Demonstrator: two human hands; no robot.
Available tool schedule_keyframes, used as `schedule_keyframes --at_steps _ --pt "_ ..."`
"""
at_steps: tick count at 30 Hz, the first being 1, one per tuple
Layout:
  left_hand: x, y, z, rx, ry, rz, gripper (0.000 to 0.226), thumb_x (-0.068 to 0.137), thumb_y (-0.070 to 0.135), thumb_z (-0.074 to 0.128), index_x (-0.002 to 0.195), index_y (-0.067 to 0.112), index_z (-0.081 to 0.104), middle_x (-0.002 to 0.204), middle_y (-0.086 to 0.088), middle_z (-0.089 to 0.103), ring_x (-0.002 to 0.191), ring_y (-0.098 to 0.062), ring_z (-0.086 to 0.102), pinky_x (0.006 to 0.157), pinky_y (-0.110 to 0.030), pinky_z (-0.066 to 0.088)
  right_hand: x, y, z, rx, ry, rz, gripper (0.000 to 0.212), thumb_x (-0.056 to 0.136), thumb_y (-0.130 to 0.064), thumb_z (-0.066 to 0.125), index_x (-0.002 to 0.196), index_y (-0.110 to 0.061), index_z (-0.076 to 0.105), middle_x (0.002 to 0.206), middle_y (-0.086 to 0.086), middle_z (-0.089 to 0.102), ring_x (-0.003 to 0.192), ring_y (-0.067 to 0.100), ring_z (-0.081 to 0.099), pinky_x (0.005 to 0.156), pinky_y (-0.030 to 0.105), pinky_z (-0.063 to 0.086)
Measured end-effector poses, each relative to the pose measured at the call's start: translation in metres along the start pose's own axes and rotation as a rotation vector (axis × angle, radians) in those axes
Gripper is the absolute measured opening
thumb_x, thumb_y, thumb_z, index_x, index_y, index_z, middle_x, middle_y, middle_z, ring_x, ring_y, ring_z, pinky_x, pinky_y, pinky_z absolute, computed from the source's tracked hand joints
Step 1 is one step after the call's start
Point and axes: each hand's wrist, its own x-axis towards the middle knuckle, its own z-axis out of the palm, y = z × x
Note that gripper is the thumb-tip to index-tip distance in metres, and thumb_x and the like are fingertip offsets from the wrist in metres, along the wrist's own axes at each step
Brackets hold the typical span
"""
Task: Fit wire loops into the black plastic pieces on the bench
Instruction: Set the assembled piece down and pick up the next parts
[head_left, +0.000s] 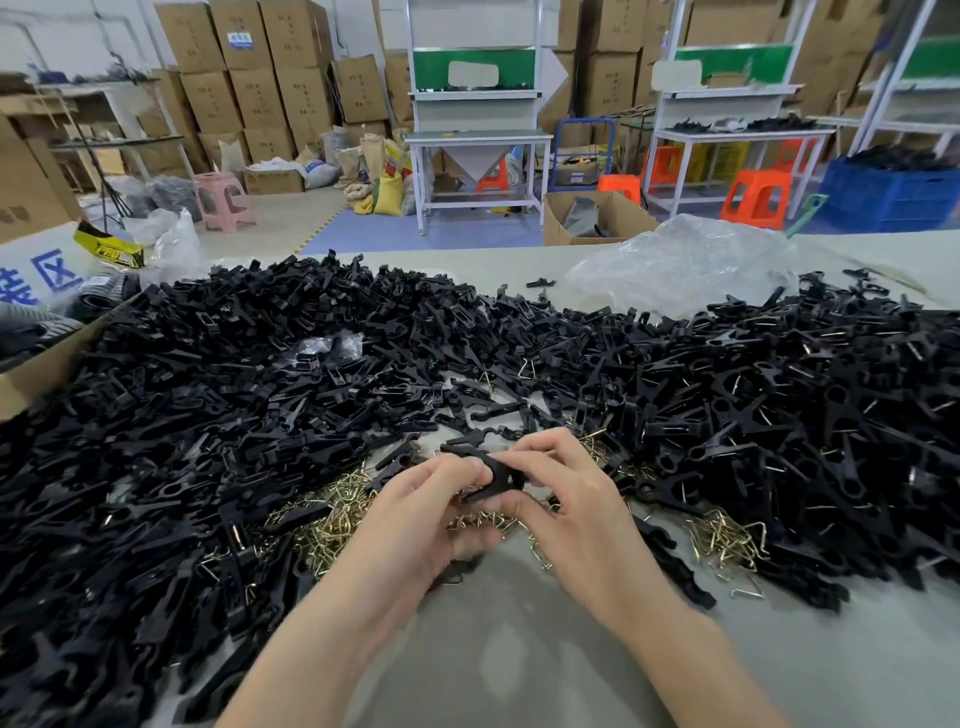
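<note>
Bare grey desk (519, 649) lies open in the near centre and along the far edge. A deep heap of black plastic pieces (156, 415) walls in left, back and right. Tangled brass-coloured wire loops (332, 525) litter the middle. A brown cardboard box (36, 374) blocks the left edge, and a crumpled clear plastic bag (685, 265) lies at the far right.

Bright, even overhead light casts soft shadows on the bench (519, 649); wide-angle bending and blur mark the edges.
</note>
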Motion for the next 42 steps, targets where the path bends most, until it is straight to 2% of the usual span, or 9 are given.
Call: schedule_keyframes --at_steps 6,11,14,19,23,28,33,39,42 --pt "-0.002 0.005 -0.008 0.043 -0.132 -0.039 0.023 0.078 0.031 0.075 0.090 0.012 0.079 0.094 -0.011 0.069 0.083 -0.017 0.067 0.071 -0.033 0.058 0.000 -0.003 -0.001 0.068 -0.057 0.007 0.029 0.090 -0.025 0.075 0.119 -0.030 0.075 0.106 -0.018 0.055 0.111 0.013 0.055 0.096 0.032 0.047" --pt "-0.004 0.005 -0.006 0.059 -0.201 -0.115 0.043 0.085 0.025 0.066 0.114 -0.006 0.062 0.095 -0.023 0.059 0.083 -0.025 0.066 0.071 -0.034 0.058 -0.001 -0.003 0.000 0.142 -0.107 -0.009 0.035 0.091 -0.023 0.069 0.115 -0.048 0.071 0.121 -0.023 0.052 0.124 0.011 0.051 0.102 0.024 0.045" --pt "-0.009 0.005 -0.005 0.085 -0.312 -0.121 0.044 0.089 0.020 0.061 0.129 0.003 0.061 0.110 -0.025 0.056 0.090 -0.028 0.065 0.075 -0.038 0.056 -0.004 -0.004 0.003 0.206 -0.229 -0.003 0.039 0.093 -0.015 0.073 0.120 -0.044 0.071 0.137 -0.023 0.047 0.138 0.006 0.042 0.109 0.017 0.038" --pt "-0.009 0.004 -0.006 0.110 -0.320 -0.098 0.035 0.090 0.021 0.062 0.123 0.014 0.070 0.114 -0.027 0.056 0.097 -0.031 0.060 0.076 -0.035 0.056 -0.003 -0.005 0.000 0.178 -0.263 -0.031 0.033 0.093 -0.044 0.061 0.125 -0.048 0.067 0.146 -0.028 0.041 0.142 0.004 0.036 0.110 0.012 0.033" --pt "-0.008 0.000 -0.002 0.132 -0.287 -0.043 0.026 0.092 0.023 0.061 0.110 0.006 0.069 0.114 -0.023 0.071 0.091 -0.021 0.068 0.074 -0.029 0.055 -0.002 -0.005 0.002 0.346 -0.256 0.047 0.050 0.091 -0.031 0.068 0.138 -0.045 0.058 0.137 -0.028 0.053 0.132 0.000 0.049 0.100 0.012 0.044" --pt "-0.009 -0.003 0.009 0.073 -0.244 0.022 0.009 0.081 0.029 0.071 0.071 0.030 0.071 0.100 -0.014 0.075 0.082 -0.017 0.070 0.066 -0.028 0.055 0.003 -0.006 -0.002 0.526 -0.228 0.194 0.065 0.083 -0.030 0.077 0.136 -0.057 0.051 0.126 -0.021 0.066 0.111 0.007 0.068 0.086 0.020 0.055" --pt "-0.006 -0.004 0.011 0.028 -0.120 0.070 0.017 0.081 0.025 0.068 0.066 0.024 0.062 0.085 -0.010 0.071 0.069 -0.017 0.063 0.056 -0.025 0.051 0.001 -0.008 -0.003 0.597 -0.281 0.226 0.058 0.091 -0.011 0.069 0.137 -0.044 0.055 0.122 -0.009 0.071 0.115 0.014 0.067 0.095 0.034 0.056" --pt "-0.002 -0.009 0.006 0.097 -0.077 0.077 0.013 0.080 0.035 0.070 0.074 0.023 0.071 0.089 -0.010 0.072 0.083 -0.023 0.063 0.077 -0.037 0.049 -0.001 -0.012 -0.006 0.663 -0.365 0.291 0.054 0.094 -0.014 0.063 0.144 -0.030 0.051 0.134 -0.010 0.067 0.128 0.006 0.059 0.099 0.021 0.050" --pt "0.000 -0.012 0.005 0.131 -0.057 0.066 0.023 0.072 0.042 0.074 0.078 0.020 0.073 0.087 -0.011 0.072 0.082 -0.027 0.061 0.074 -0.035 0.051 -0.001 -0.012 -0.005 0.652 -0.371 0.312 0.053 0.092 -0.023 0.069 0.142 -0.030 0.053 0.129 -0.015 0.069 0.114 -0.002 0.063 0.095 0.020 0.050"
